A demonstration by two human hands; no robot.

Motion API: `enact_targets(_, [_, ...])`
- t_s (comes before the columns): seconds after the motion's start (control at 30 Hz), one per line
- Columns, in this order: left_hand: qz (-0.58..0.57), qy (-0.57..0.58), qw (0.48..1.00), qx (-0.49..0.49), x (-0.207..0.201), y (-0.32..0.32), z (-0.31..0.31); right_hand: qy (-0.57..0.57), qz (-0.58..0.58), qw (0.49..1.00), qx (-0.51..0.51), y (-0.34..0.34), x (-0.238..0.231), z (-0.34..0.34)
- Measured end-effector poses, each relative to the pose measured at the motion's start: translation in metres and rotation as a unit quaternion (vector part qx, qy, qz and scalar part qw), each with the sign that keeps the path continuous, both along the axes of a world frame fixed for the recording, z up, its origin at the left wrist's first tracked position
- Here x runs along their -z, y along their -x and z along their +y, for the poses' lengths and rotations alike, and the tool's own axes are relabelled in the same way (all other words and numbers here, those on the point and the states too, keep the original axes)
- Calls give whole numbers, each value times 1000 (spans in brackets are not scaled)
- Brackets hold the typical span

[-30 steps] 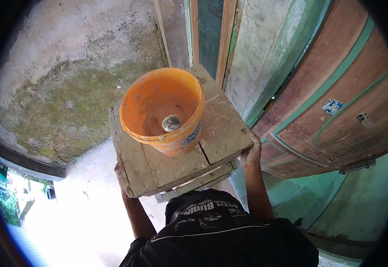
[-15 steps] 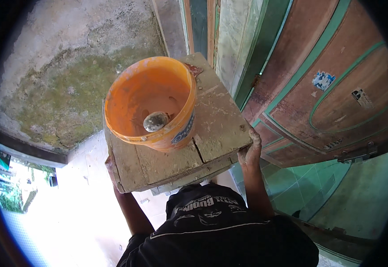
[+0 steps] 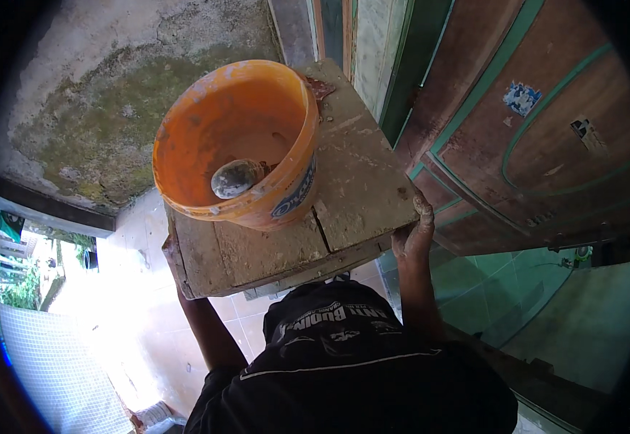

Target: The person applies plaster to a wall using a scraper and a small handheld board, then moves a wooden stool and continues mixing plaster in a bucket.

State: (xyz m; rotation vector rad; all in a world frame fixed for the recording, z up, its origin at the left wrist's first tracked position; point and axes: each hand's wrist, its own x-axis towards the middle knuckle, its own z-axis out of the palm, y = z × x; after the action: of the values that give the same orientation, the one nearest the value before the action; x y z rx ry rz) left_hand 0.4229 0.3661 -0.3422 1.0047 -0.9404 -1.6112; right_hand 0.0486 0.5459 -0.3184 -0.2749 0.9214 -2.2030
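A small wooden stool [image 3: 362,173] with a worn plank top is held out in front of my body. My left hand [image 3: 175,254] grips its left side, and most of those fingers are hidden behind the edge. At the right corner, my right hand [image 3: 416,228] is closed round the edge, its fingers dusty with dried plaster. On the top stands an orange bucket [image 3: 235,87], smeared inside with pale residue. Inside it lies a rounded, plaster-covered end of a tool [image 3: 237,179]; its kind cannot be made out. A reddish-brown scrap [image 3: 320,88] sits behind the bucket.
A mossy, peeling wall [image 3: 98,116] rises at the left. Brown and green wooden doors [image 3: 488,145] stand close on the right, with green floor tiles [image 3: 474,289] below. Pale tiled floor [image 3: 141,289] and a white gridded surface [image 3: 54,362] extend toward bright daylight at lower left.
The stool and bucket have shifted slightly up and left in the picture, both hands still on the stool. More of the floor at lower left has come into view.
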Motion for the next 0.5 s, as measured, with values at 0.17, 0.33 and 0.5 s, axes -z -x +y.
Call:
enact_targets(0.17, [-5, -5, 1000, 7, 9, -10, 23, -34, 9, 999, 20, -13, 6, 19])
enact_targets(0.33, [-13, -9, 1000, 12, 24, -20, 39, -28, 9, 999, 17, -21, 23, 42])
enact_targets(0.5, [-33, -8, 999, 22, 36, -33, 48, -21, 20, 999, 14, -34, 22, 65])
